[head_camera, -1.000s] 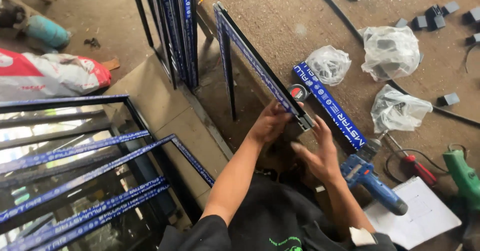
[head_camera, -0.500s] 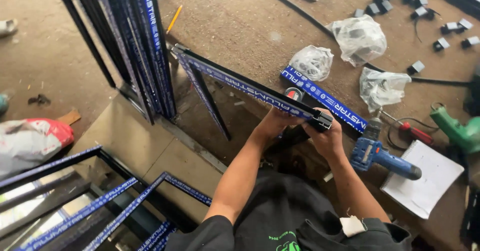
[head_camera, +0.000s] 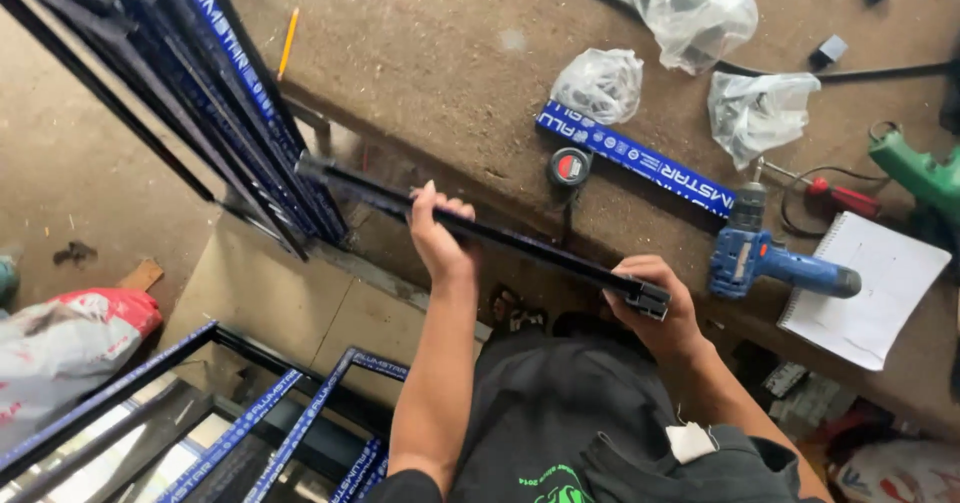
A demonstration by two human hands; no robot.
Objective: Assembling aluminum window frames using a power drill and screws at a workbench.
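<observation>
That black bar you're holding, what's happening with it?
A person holds a long black metal bar with both hands: the left hand grips it near the middle and the right hand closes on its end. It sits level along the edge of a brown workbench. On the bench lie a tape measure, a blue drill, a notebook and clear plastic bags. Framed panels lean nearby.

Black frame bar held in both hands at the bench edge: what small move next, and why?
Probably lower the black bar flat onto the workbench. The left hand grips it mid-length and the right hand its near end, so it hangs unsupported at the edge; the far end sits close to the leaning frames.
</observation>
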